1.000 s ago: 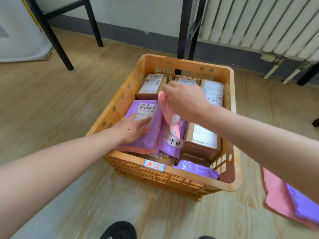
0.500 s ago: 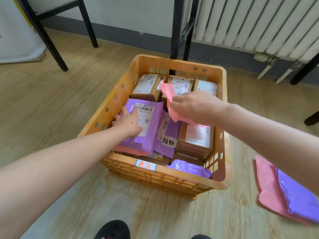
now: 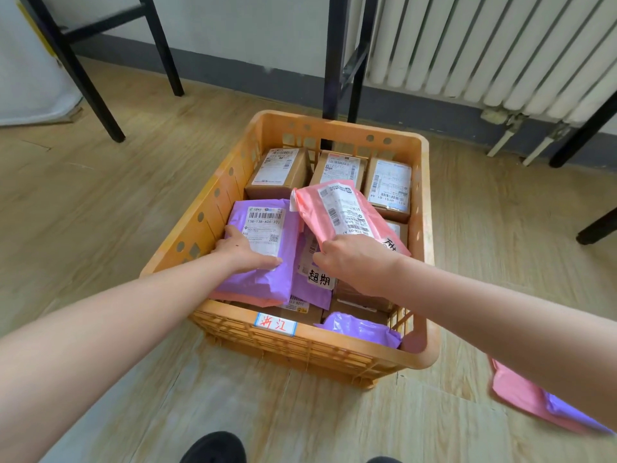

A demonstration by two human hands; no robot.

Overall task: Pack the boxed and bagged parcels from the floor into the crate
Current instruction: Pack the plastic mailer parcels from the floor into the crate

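An orange plastic crate (image 3: 213,202) stands on the wooden floor, filled with brown boxes (image 3: 277,168) at the back and bagged parcels in front. My left hand (image 3: 243,250) presses flat on a purple bagged parcel (image 3: 263,279) at the crate's left side. My right hand (image 3: 354,262) grips the near end of a pink bagged parcel (image 3: 312,212), which lies label up across the middle of the crate. Another purple bag (image 3: 362,330) sits at the crate's front right corner. A pink bag (image 3: 514,392) and a purple bag (image 3: 567,409) lie on the floor at the right.
Black metal furniture legs (image 3: 334,61) stand behind the crate, and more legs (image 3: 83,71) at the back left. A white radiator (image 3: 484,45) hangs on the back wall. A white object (image 3: 30,78) sits at the far left. My black shoe (image 3: 213,447) shows at the bottom.
The pink bag has turned from hanging upright in my right hand to lying flat, label up, over the parcels. My left hand stays on the purple bag.
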